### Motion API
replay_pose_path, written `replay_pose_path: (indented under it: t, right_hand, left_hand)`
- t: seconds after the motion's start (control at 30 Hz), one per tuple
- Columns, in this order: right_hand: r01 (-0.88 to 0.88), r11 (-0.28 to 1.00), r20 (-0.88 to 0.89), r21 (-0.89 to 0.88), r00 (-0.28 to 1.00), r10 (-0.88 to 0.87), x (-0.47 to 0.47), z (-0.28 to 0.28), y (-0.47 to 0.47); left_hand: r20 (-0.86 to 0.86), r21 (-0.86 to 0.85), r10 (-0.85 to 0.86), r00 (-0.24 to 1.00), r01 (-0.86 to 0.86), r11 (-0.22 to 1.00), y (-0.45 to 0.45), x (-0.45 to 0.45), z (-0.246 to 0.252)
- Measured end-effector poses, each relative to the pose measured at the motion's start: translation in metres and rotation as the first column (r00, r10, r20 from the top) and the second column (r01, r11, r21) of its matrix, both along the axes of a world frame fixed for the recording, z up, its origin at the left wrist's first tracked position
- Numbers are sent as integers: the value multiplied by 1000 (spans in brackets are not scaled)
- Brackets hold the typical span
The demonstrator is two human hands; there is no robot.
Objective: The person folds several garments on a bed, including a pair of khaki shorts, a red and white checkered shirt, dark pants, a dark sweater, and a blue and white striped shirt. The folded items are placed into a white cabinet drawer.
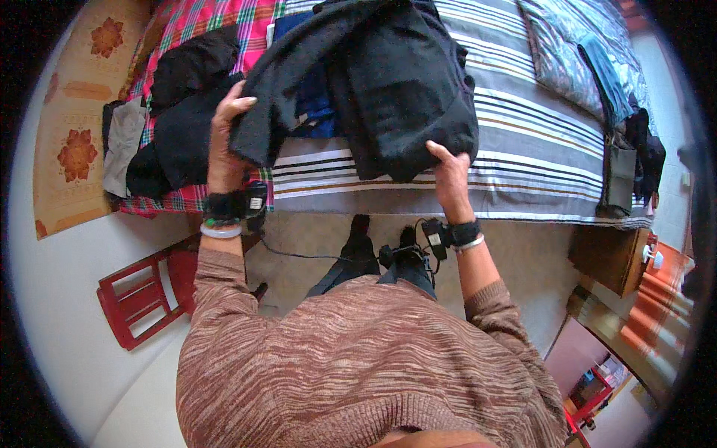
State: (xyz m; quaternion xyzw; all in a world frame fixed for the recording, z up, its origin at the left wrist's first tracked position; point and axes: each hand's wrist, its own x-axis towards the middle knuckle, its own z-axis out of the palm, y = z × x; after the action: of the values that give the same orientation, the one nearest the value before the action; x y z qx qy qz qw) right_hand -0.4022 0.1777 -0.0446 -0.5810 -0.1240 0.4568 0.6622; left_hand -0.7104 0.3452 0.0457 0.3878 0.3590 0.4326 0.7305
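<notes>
A dark grey or black garment (392, 95) spreads over the near part of the bed, its far end cut off by the top of the view. Its kind is hard to tell. My left hand (228, 131) grips the left part of it, thumb on top. On the right, my right hand (451, 171) pinches its lower right edge between thumb and fingers. Between the garment's two parts shows a dark blue cloth (315, 106) lying on the bed. My fingertips are partly hidden behind the fabric.
The bed carries a grey striped sheet (532, 162) and a pink plaid cloth (257, 33). Dark clothes (190, 123) and a light grey piece (124, 148) lie left. Folded blue jeans (608, 78) and a floral quilt (560, 50) lie right. A red chair (140, 302) stands left, a wooden cabinet (608, 257) right.
</notes>
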Motion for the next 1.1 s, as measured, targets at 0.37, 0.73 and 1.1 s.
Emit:
replay_pose_path:
  t: [0.37, 0.73, 1.1]
  right_hand:
    - [-167, 982, 995, 87, -27, -93, 330, 137, -98]
    - [49, 964, 683, -263, 715, 150, 616, 140, -209]
    - [77, 949, 574, -305, 811, 118, 621, -17, -247]
  left_hand:
    - [-662, 743, 652, 370, 440, 505, -53, -20, 140]
    - [-267, 134, -175, 948, 216, 967, -69, 75, 43]
    - [-583, 209, 421, 695, -372, 904, -51, 95, -101]
